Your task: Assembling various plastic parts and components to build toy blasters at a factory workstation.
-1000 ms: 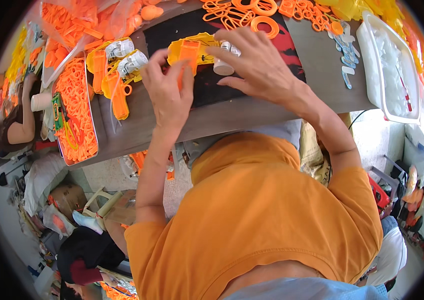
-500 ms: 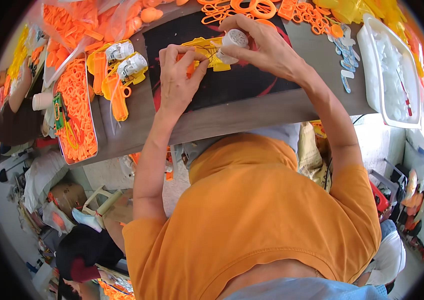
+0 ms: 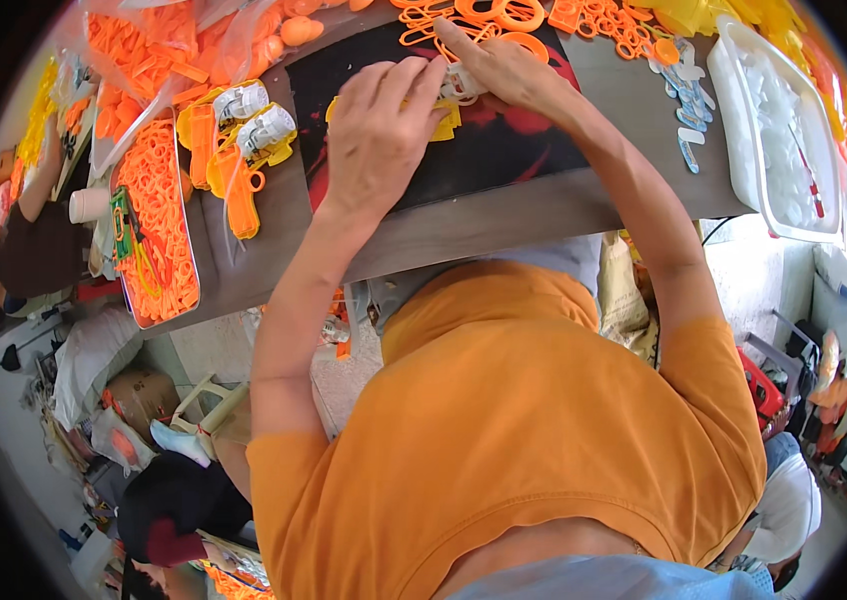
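Presently, at upper centre, the left hand (image 3: 381, 137) and right hand (image 3: 511, 73), grips unclear, are working at a yellow shell (image 3: 449, 124) and white part (image 3: 460, 84), warranting steady support.

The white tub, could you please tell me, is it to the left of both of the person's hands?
No, the white tub stands to the right of both the left hand and the right hand.

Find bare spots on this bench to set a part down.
Free: front part of the black mat, right of the left hand; tabletop strip between mat and front edge; patch bordered by mat, blue-grey pieces and right forearm. Crowded: back, with orange rings; left, with orange-filled tray and yellow-orange assemblies; mid-mat, around the yellow shell.
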{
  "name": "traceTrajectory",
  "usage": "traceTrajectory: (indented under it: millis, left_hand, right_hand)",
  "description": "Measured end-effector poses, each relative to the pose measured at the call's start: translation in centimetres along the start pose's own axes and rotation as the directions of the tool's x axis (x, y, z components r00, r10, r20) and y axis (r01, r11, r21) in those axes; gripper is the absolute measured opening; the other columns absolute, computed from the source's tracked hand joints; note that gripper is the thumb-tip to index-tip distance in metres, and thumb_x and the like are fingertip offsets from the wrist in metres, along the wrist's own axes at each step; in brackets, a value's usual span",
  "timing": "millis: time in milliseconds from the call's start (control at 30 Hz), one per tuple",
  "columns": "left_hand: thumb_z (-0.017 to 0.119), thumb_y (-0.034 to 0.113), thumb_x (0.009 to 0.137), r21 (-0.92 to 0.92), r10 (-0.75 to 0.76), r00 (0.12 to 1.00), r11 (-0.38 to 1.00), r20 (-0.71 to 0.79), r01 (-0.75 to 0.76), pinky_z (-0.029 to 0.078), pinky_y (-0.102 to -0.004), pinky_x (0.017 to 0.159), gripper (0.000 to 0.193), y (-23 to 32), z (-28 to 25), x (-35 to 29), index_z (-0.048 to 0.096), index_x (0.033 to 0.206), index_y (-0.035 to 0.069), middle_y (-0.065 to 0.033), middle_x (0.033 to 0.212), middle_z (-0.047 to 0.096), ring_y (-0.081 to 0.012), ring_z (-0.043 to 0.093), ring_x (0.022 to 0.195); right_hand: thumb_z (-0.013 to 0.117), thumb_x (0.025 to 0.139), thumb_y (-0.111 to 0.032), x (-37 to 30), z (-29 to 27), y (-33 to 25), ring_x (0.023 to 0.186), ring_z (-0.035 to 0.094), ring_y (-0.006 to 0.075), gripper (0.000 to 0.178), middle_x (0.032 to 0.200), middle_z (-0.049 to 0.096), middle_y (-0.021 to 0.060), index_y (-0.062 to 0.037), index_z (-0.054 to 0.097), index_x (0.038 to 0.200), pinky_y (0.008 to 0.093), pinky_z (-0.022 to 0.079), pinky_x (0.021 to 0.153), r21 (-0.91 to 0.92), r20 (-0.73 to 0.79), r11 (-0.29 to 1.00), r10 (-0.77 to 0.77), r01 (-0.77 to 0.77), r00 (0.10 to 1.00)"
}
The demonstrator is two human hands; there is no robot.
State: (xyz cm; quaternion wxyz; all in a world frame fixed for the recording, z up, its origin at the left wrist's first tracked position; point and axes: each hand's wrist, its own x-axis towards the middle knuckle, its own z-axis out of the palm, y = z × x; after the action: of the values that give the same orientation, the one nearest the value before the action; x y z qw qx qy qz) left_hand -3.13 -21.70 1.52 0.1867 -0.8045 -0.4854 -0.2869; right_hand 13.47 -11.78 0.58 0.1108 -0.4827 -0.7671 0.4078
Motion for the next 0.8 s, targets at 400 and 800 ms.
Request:
traceTrajectory:
  millis: [400, 800]
  left_hand:
    - [0.072, 0.015, 0.087, -0.640, -0.410, 0.830, 0.532, 0.378, 0.554, 0.047, -0.0298, 0.095, 0.045, -4.8, 1.3, -2.6, 0.056, 0.126, 0.002, -0.0091, 0.117, 0.066, -0.0165, 0.062, 0.110]
    - [0.067, 0.019, 0.090, -0.629, -0.373, 0.891, 0.635, 0.259, 0.449, 0.043, -0.0376, 0.097, 0.043, -4.7, 3.1, -4.1, 0.053, 0.129, 0.006, -0.0115, 0.116, 0.061, -0.0286, 0.058, 0.108]
  right_hand:
    - [0.071, 0.081, -0.018, -2.4, 1.4, 4.3, 0.108, 0.051, 0.0259, 0.022, 0.108, 0.056, 0.0046, -0.0128, 0.063, 0.101, 0.0382, 0.042, 0.087, -0.555, -0.246, 0.705, -0.647, 0.442, 0.722]
    - [0.065, 0.087, -0.014, -8.2, 2.4, -0.7, 0.074, 0.058, 0.0276, 0.007, 0.075, 0.060, 0.0075, -0.0077, 0.062, 0.084, 0.0378, 0.045, 0.069, -0.271, -0.019, 0.745, -0.637, 0.609, 0.771]
